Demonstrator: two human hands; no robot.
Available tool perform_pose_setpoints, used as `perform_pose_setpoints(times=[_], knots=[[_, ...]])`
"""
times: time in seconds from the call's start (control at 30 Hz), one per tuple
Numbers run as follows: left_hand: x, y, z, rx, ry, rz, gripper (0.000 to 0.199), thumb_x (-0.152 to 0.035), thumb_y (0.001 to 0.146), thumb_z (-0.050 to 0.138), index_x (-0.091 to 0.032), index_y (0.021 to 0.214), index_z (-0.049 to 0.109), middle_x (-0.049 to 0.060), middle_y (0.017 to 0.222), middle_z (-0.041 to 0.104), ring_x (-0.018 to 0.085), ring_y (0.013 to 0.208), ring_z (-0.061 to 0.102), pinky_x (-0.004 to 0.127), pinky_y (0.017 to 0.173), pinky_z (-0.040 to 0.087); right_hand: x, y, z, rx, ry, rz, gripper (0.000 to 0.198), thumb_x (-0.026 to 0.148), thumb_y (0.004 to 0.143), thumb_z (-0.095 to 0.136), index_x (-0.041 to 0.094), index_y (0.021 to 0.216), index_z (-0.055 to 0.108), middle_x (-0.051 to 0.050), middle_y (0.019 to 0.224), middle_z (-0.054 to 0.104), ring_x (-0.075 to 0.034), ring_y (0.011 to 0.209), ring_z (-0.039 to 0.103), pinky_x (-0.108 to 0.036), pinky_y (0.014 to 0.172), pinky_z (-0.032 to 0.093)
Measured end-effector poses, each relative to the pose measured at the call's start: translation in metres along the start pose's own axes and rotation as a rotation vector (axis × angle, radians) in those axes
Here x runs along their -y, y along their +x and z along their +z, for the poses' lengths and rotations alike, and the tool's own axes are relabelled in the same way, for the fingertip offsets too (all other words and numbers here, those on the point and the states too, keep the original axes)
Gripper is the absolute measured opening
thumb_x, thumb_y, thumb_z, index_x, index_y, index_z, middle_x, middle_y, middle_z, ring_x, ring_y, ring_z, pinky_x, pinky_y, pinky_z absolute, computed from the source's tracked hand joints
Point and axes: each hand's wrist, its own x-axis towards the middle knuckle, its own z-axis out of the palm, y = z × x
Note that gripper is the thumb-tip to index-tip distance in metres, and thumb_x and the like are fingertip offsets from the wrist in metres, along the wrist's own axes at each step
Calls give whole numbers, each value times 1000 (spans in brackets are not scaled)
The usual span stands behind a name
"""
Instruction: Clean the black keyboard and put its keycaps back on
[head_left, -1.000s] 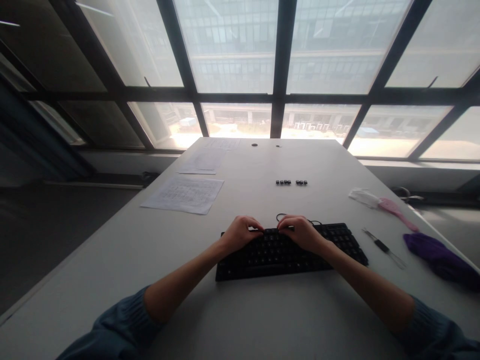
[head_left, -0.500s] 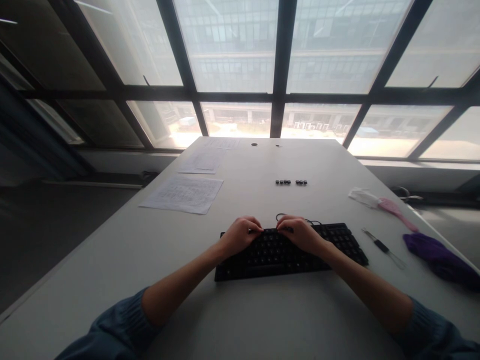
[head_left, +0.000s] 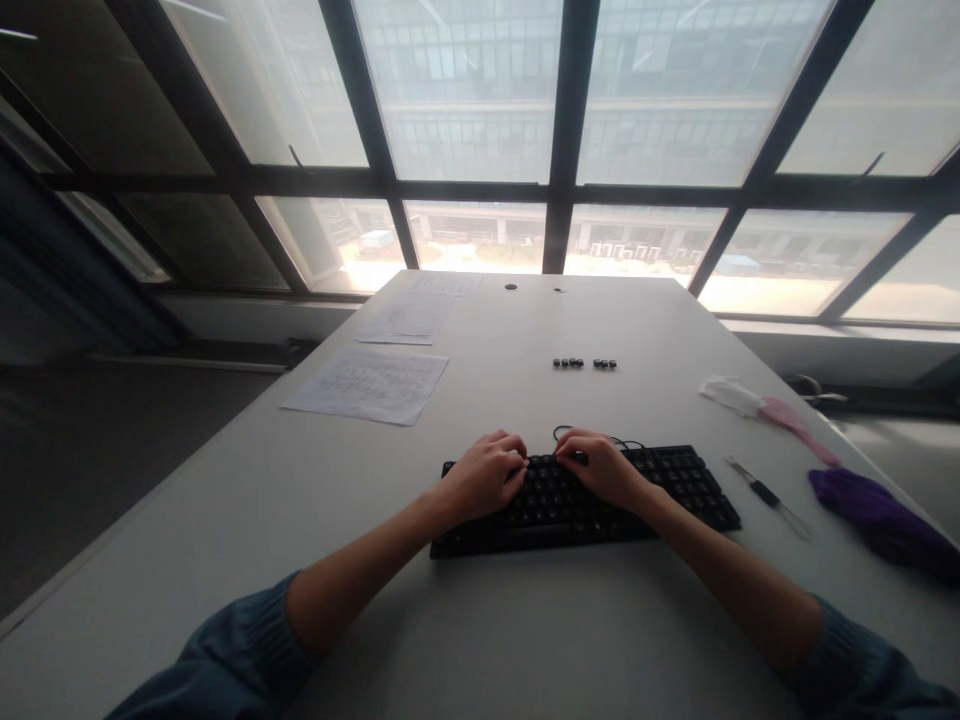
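Note:
A black computer keyboard (head_left: 547, 535) lies in front of me on the white table, its cable looping out behind the back edge. My left hand (head_left: 491, 475) is over its left half, fingers curled in and tips together at the top row of keys. My right hand (head_left: 596, 470) rests over the middle, thumb and fingertips pinched at the same row, a short gap from the left. Anything small between either set of fingertips is too dark to make out. Beyond the keyboard, several loose black keycaps (head_left: 568, 363) stand lined up in two groups.
Printed paper sheets (head_left: 367, 385) lie at the left of the table (head_left: 495, 640). On the right are a wire-ended tool with a black grip (head_left: 765, 492), a pink-handled brush (head_left: 787, 415) partly in clear wrapping, and a purple cloth (head_left: 877, 515). Windows stand behind the far edge.
My left fingers have curled further in, and that hand has turned slightly over the keys. My right hand stays almost in place. The whole view has shifted a little.

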Motion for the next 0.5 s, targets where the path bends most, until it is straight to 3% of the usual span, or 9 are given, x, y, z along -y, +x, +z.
perform_pose_setpoints(times=[0.2,0.5], knots=[[1,0,1,-20,-30,-9,19,-19,93,57,-20,86,75,6,101,70,22,98,60,37,93,46,-2,-1,0,11,-7,-14,13,11,90,61,19,83,68,-6,93,70,-19,88,65,-33,83,51],[1,0,1,0,14,-5,20,-22,95,56,-20,86,74,5,103,70,22,100,60,38,94,46,2,2,-8,137,-179,-43,15,16,93,60,19,80,67,-7,96,68,-20,92,61,-33,84,50]])
